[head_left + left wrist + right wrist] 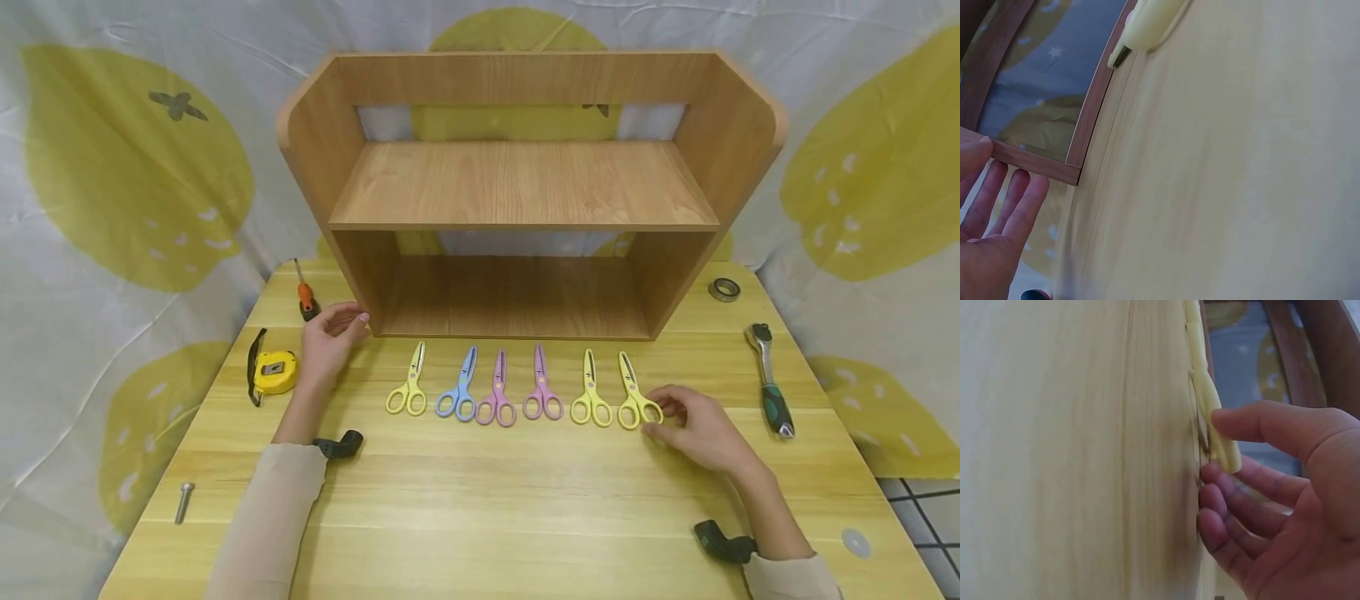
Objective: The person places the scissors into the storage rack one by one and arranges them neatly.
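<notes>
Scissors in yellow, blue and pink-purple lie in a row along the front of a wooden desktop shelf [525, 183], blades toward it. My right hand [697, 429] pinches the handle of the yellow scissors [632, 392] at the right end. In the right wrist view the thumb [1254, 425] lies over that handle, with the fingers curled at its other side. Beside the shelf's lower left corner is my left hand [330, 337], its fingers loosely extended. The left wrist view shows the thumb [974, 156] over the shelf's side panel [1038, 164] and the other fingertips along its outside.
Left on the wooden table [487, 517] lie an orange-handled screwdriver [306, 296], a yellow tape measure [275, 372] and a bolt [183, 502]. At right are a bearing ring [724, 289], a ratchet wrench [771, 379] and a pale disc [856, 542]. Lemon-print cloth [135, 167] hangs behind.
</notes>
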Motion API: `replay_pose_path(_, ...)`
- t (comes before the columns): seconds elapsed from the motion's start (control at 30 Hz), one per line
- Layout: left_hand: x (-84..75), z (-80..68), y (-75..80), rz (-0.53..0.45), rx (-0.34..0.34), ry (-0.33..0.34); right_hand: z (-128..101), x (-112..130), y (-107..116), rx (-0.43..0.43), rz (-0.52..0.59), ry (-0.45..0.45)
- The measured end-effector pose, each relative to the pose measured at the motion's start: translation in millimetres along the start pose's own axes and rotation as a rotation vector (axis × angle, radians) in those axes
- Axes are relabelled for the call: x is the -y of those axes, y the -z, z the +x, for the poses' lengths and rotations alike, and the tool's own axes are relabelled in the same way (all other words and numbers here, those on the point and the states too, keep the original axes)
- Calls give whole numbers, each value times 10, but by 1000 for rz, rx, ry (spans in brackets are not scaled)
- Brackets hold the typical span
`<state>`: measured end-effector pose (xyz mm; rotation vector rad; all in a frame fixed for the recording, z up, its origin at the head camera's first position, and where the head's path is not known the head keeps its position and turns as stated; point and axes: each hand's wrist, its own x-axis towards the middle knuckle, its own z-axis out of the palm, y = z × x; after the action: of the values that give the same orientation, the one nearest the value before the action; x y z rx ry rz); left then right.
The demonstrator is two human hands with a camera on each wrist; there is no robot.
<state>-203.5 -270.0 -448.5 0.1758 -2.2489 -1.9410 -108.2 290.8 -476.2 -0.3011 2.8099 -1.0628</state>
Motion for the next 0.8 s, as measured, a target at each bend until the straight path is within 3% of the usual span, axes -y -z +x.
replay_pose_path(0.4,66,64,18,-76,33,60,-32,60,30,9,230,-100)
replay_pose_path(0.6,69,73,24,-94,55,71,-30,118,13,-60,293,2)
replay_pose_path(0.8,89,74,20,-116,54,98,-15,378,88,-82,402,91)
